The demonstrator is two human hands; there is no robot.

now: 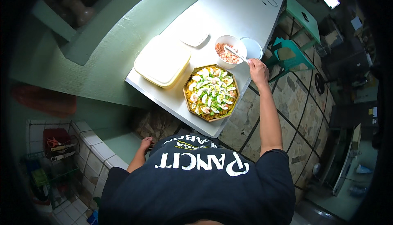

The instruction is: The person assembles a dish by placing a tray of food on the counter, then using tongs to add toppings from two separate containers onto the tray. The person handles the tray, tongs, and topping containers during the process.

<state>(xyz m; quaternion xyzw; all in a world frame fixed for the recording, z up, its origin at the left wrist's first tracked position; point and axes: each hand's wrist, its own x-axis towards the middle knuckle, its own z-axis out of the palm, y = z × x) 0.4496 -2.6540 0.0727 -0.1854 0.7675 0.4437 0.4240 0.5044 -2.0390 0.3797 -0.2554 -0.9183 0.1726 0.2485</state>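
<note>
My right hand [258,70] is closed around the end of a long, flat silver utensil [236,54]. The utensil's far end reaches into a white round tub [221,62] of pink, shrimp-like pieces [227,57]; whether it is a spoon or tongs I cannot tell. Nearer to me sits an eight-sided tray [186,101] filled with noodles [211,92], topped with egg slices, chopped greens and a few pink pieces. My left hand [146,143] hangs low beside my body, away from the table. Its fingers are small and partly hidden by my shirt.
The white table [229,8] also bears a large lidded pale-yellow container [162,61], a white lid [195,36] and a light-blue round lid [252,49] beside the tub. A green chair [292,59] stands right of the table. A green wall [102,40] borders the left side.
</note>
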